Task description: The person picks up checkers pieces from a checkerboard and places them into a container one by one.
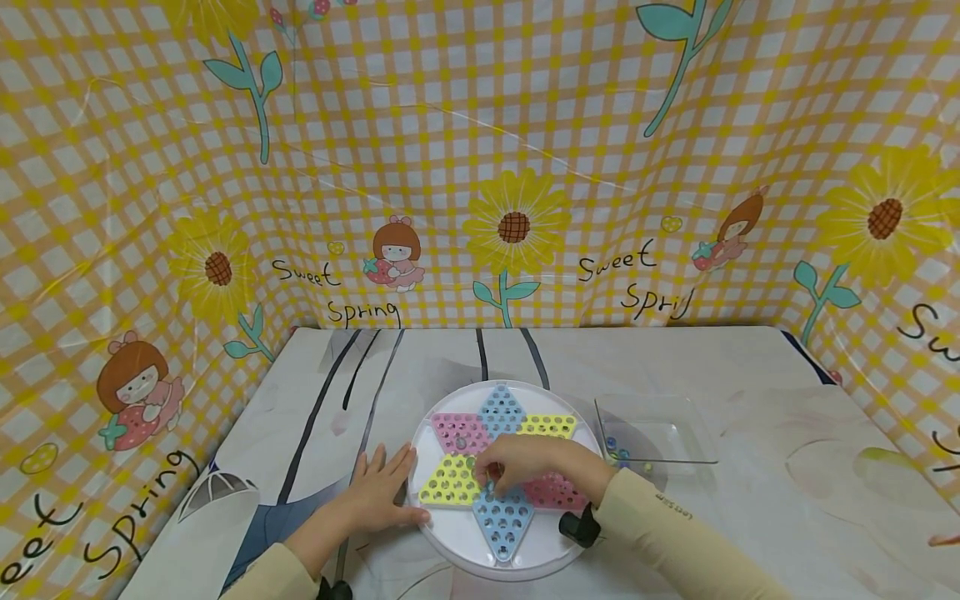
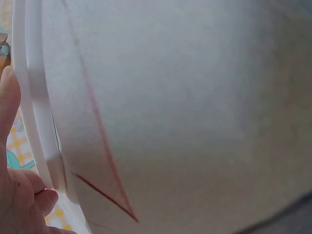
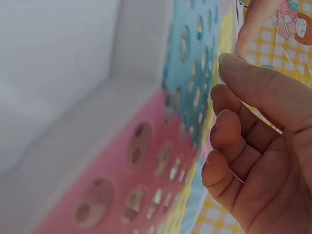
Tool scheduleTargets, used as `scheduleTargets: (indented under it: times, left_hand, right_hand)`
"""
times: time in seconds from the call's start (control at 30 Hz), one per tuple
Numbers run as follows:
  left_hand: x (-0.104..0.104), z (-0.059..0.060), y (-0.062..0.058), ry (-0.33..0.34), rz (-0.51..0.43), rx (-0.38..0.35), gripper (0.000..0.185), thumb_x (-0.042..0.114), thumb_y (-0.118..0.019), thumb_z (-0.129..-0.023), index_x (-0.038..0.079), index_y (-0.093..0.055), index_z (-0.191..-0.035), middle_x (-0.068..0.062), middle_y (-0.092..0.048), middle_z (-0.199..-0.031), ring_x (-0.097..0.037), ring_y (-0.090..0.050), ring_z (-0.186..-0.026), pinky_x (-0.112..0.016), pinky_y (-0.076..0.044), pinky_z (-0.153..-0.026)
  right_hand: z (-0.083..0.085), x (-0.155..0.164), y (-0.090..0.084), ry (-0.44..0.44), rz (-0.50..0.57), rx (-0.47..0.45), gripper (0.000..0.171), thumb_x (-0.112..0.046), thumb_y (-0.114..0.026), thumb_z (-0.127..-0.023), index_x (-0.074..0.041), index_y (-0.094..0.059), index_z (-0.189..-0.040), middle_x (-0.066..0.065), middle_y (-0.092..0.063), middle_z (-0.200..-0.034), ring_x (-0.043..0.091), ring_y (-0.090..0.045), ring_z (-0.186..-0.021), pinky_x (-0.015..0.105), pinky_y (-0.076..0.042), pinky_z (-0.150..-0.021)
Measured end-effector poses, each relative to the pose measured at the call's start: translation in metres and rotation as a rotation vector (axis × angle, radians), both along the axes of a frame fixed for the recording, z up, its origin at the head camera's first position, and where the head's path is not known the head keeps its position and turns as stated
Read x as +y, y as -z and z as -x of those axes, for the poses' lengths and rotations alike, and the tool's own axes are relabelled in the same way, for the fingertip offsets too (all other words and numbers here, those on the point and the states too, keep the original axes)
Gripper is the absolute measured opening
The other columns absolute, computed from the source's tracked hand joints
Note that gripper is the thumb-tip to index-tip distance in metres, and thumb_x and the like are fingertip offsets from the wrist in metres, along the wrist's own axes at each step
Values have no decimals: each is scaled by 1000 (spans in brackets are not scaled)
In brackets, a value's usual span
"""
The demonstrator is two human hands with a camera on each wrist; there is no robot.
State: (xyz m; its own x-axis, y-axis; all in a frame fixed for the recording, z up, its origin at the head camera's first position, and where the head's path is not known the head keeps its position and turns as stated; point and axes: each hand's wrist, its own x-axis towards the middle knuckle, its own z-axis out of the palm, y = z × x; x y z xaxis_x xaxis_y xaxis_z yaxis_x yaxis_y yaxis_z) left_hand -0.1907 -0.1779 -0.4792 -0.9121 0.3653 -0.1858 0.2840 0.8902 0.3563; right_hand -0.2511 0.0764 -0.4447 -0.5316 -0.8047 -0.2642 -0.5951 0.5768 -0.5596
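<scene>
Your right hand [image 1: 517, 465] hovers over the middle of the star-shaped board [image 1: 500, 467], fingers loosely curled; from the wrist view nothing shows between the fingertips [image 3: 229, 127], and I cannot tell from the head view whether a marble is pinched underneath. Your left hand [image 1: 378, 500] lies flat with straight fingers against the white round tray [image 1: 465, 546] at its near-left rim, bracing it rather than gripping. Just beyond your right knuckles sits at least one marble in a hole near the pink point; off to the right of that hand stands the clear plastic box [image 1: 656, 433] with a few marbles in its near corner. The likely trouble: your curled fingers could brush a seated marble and knock it out of its hole, so it rolls into the tray's white channel. If your left palm eases off, the tray may slide on the smooth printed tablecloth [image 1: 750, 500]. Your right sleeve [image 1: 675, 542] passes close by the box, and a drag could shove it.
</scene>
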Motion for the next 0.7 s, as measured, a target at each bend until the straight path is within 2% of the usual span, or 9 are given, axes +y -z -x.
scheduleTargets:
  times: [0.37, 0.7]
  left_hand:
    - [0, -1, 0, 4, 3, 13, 99, 62, -61, -74, 2, -24, -144, -14, -20, -151, -50, -8, -134, -63, -3, -106]
    - [0, -2, -1, 0, 0, 10, 99, 62, -61, -74, 3, -24, -144, -13, -20, -151, -50, -7, -134, -62, -2, -107]
  right_hand:
    - [7, 11, -13, 8, -9, 24, 12, -7, -68, -79, -17, -65, -85, -9, -53, -72, 3, -44, -67, 17, -40, -61]
    - [20, 29, -20, -54, 36, 53, 10, -6, -68, -80, -11, -64, -87, -10, -50, -70, 2, -43, -65, 16, -39, -59]
